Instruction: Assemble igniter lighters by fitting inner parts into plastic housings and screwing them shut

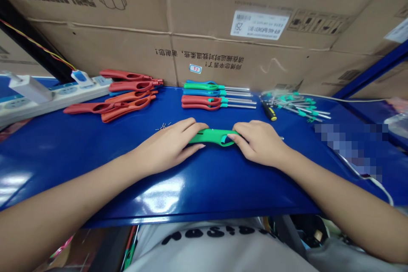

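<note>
A green long-nosed lighter (210, 136) lies level between my hands, just above or on the blue table. My left hand (174, 142) is closed round its handle end. My right hand (259, 140) grips the other end beside the trigger opening, and a bit of metal tip shows past its knuckles. Behind them lie several lighters with metal tubes, among them a green one (199, 85) and a red one (200, 103). To the left are several red and orange handles (130, 108) without tubes. Small screws (164, 126) lie near my left wrist.
A pile of metal tubes with teal parts (302, 106) is at the right, beside a black-and-yellow screwdriver (270, 111). A white power strip (63, 95) runs along the left. Cardboard boxes (197, 12) wall off the back. A blurred-out object (353, 148) with a white cable lies at right.
</note>
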`<state>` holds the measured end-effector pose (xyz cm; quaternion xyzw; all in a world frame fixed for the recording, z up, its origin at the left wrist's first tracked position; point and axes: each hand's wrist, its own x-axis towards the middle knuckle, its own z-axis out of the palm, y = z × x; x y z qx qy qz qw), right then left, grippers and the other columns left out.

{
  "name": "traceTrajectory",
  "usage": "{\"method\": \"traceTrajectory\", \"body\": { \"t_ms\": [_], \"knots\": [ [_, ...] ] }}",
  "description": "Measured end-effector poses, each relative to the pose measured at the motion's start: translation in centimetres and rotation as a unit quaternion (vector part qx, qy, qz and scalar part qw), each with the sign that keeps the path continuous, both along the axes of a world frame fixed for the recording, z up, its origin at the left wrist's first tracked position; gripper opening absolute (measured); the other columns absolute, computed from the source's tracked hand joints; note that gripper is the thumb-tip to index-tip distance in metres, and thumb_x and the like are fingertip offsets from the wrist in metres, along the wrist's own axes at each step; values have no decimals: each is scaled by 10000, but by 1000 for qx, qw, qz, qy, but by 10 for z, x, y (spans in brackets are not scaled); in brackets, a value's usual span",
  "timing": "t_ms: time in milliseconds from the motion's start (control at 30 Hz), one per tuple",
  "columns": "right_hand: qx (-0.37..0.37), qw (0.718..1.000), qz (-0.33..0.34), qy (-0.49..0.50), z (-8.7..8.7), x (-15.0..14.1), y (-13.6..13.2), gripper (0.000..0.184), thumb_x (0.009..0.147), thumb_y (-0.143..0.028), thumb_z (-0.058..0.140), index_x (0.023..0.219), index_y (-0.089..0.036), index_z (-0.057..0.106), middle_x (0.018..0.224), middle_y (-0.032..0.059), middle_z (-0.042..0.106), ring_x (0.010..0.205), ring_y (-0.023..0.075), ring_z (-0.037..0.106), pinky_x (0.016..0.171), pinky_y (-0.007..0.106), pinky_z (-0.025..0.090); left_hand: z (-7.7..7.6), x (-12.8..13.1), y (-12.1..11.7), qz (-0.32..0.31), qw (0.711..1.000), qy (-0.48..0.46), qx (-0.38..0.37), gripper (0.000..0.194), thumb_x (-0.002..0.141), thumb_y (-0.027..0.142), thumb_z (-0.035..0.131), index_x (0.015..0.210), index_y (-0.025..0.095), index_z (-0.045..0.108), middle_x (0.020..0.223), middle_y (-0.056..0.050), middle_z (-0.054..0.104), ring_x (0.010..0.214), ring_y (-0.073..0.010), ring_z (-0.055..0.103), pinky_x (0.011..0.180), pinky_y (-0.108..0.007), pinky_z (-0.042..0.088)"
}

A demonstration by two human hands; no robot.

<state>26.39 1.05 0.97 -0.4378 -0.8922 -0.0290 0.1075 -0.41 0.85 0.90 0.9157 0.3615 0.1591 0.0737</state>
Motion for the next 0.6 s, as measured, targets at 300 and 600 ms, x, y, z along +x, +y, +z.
{"method": "traceTrajectory", "body": {
  "t_ms": [300, 600],
  "knots": [
    [5, 996, 59, 65, 2, 8, 4, 335, 967, -455, 560, 1129, -170, 632, 1049, 79, 719, 905, 236, 667, 810, 361, 454, -1, -2, 1, 27, 999, -15, 9, 391, 1040, 396, 429, 1333, 150, 513, 1187, -123, 624, 1008, -259, 647, 869, -405, 546],
    [63, 960, 192, 192, -5, 9, 5, 186, 963, -201, 606, 1141, -170, 651, 1097, 91, 731, 1012, 178, 694, 867, 295, 561, -1, -2, -1, -7, 997, -39, -66, 430, 1005, 546, 471, 1251, 235, 637, 1143, -42, 745, 991, -241, 722, 866, -356, 548]
  ]
}}
